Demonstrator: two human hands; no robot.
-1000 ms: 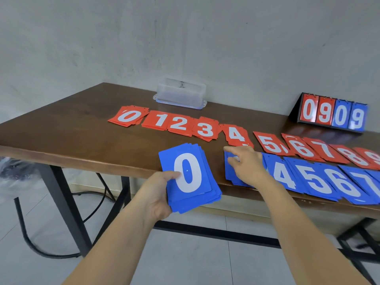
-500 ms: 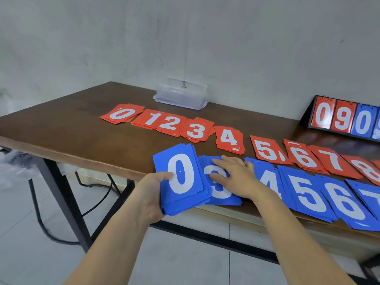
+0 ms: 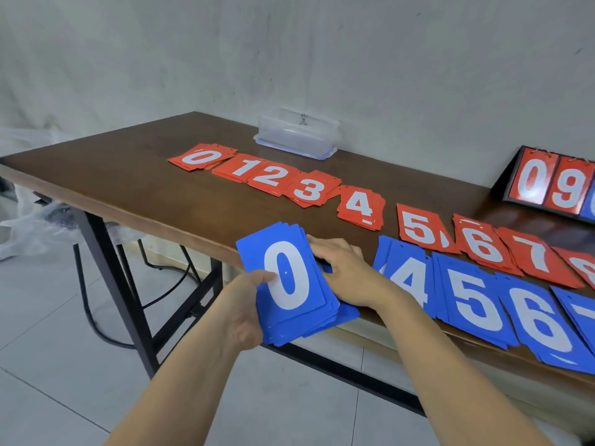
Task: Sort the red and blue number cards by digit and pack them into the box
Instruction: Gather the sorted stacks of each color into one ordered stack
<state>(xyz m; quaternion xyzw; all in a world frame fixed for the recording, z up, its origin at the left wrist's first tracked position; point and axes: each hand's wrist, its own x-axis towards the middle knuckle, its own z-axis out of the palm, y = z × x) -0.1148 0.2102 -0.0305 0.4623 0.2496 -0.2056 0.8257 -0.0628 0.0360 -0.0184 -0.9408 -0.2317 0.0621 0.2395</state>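
Grey plastered wall (image 3: 289,59) behind a dark wooden table (image 3: 128,188); single head view, looking down over both forearms.

Back row: red piles (image 3: 309,188) laid out by digit, 0 at the left and rising rightward until the frame cuts them off. Front row: blue piles (image 3: 476,297) showing 4, 5, 6 and part of the next. A clear plastic box (image 3: 297,136) stands at the wall edge, well apart from the hands, with no cards visible in it. A flip scoreboard (image 3: 547,185) stands at far right.

The left hand (image 3: 241,310) holds a fanned blue stack (image 3: 286,278), 0 uppermost, at the table's near edge, thumb across the face and fingers curled beneath. The right hand (image 3: 347,272) rests on a further blue pile (image 3: 349,313) just beside the stack; its fingers are lightly bent, their tips hidden behind the held cards, so whether they pinch the pile cannot be told.

Judged step: gathering the sorted blue piles into one stack in digit order. The next move calls for lifting this pile clear and seating it squarely under the stack without disturbing the order.
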